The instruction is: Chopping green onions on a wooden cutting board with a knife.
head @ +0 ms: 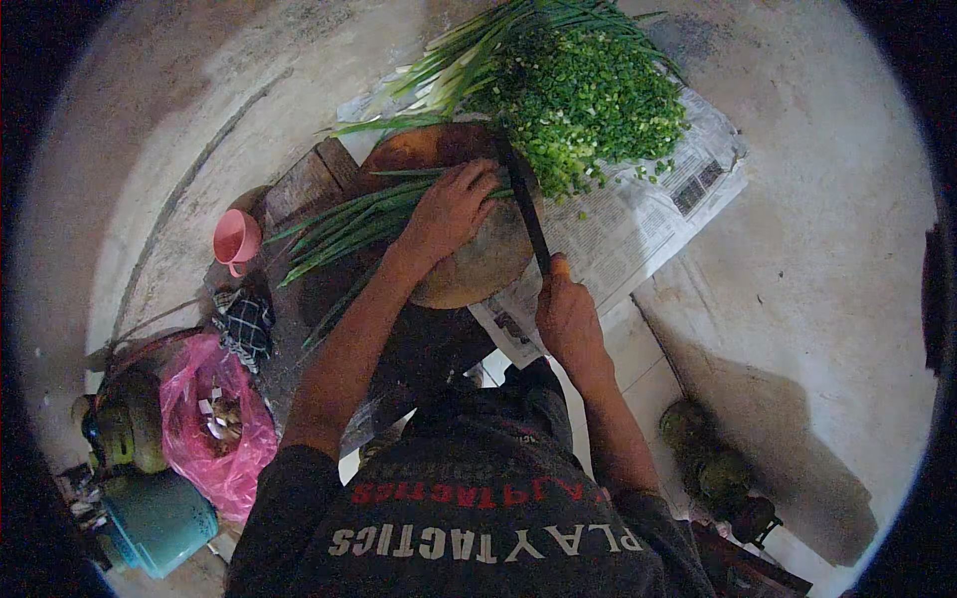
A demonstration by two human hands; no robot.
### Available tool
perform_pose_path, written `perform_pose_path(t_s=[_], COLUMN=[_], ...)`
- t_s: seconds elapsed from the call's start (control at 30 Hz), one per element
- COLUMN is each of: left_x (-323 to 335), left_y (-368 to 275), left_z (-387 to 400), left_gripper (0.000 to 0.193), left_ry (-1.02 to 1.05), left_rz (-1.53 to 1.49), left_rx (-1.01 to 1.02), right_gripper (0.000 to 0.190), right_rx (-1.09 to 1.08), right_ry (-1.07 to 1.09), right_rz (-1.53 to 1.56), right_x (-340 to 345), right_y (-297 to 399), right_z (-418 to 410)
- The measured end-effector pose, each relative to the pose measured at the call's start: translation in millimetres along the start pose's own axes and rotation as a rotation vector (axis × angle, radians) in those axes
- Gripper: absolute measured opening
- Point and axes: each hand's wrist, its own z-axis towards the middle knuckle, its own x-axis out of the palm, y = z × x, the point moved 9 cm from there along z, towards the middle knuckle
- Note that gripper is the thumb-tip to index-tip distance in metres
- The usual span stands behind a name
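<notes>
My left hand (pixel 452 205) presses a bunch of green onions (pixel 351 224) onto a round wooden chopping block (pixel 478 261). Their green ends spread leftward past the block. In my right hand (pixel 570 318) is the handle of a knife (pixel 527 198), its long dark blade standing beside my left fingertips at the block's right side. Chopped green onion (pixel 591 105) lies in a large heap beyond the blade, on sheets of newspaper (pixel 598 232). Whole green onions (pixel 441 75) rest along the heap's far left side.
A pink plastic cup (pixel 237 238) stands at the left, above a checked cloth (pixel 243 325). Lower left are a pink plastic bag (pixel 217 441) with scraps inside and a teal container (pixel 161 523). Round greenish objects (pixel 706 452) sit at the lower right, near the wall.
</notes>
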Motion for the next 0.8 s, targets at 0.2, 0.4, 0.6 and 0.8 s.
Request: perform_pose_path(t_s=[0.2, 0.4, 0.6, 0.8], left_x=[-1, 0, 3, 0], left_y=[10, 15, 15, 12], left_z=[-1, -1, -3, -4], left_gripper=[0.036, 0.041, 0.041, 0.040], left_ry=[-0.051, -0.012, -0.047, -0.065], left_rz=[-0.095, -0.134, -0.066, 0.006], left_rx=[-0.068, -0.134, -0.077, -0.042], right_gripper=[0.016, 0.018, 0.018, 0.018], right_rx=[0.025, 0.014, 0.059, 0.001], right_ry=[0.026, 0.005, 0.058, 0.026], right_rz=[0.008, 0.027, -0.010, 0.003], right_x=[3, -3, 0, 1], right_y=[-3, 1, 0, -2], right_z=[1, 1, 3, 7])
